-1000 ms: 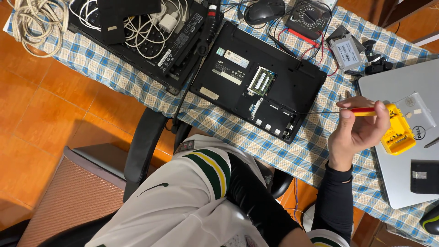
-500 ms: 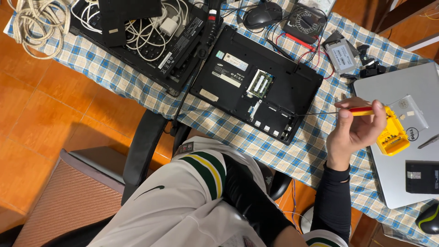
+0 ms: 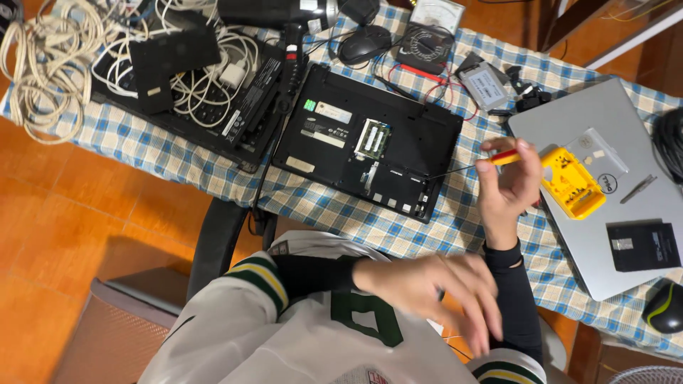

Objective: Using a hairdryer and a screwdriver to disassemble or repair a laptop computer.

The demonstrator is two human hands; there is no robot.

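Note:
My right hand (image 3: 506, 186) grips a red-handled screwdriver (image 3: 504, 157) above the checkered tablecloth (image 3: 334, 206). Its thin shaft points left, and the tip hovers near the right front corner of a black laptop (image 3: 324, 153). That laptop lies upside down with its memory bay uncovered. My left hand (image 3: 434, 284) is blurred in front of my chest, fingers spread, nothing in it. A yellow bit case (image 3: 571, 186) lies just right of my right hand, on a closed silver laptop (image 3: 605, 121).
A second black laptop (image 3: 245, 117) at the back left carries white cables and a black block. A coil of white cable (image 3: 43, 67), a mouse (image 3: 363, 44), a multimeter (image 3: 425, 47) and a drive (image 3: 484, 82) lie along the back. Another mouse (image 3: 665, 307) sits at the right.
My left hand has swung up into view in front of my chest. My right hand keeps the screwdriver in about the same place beside the black laptop.

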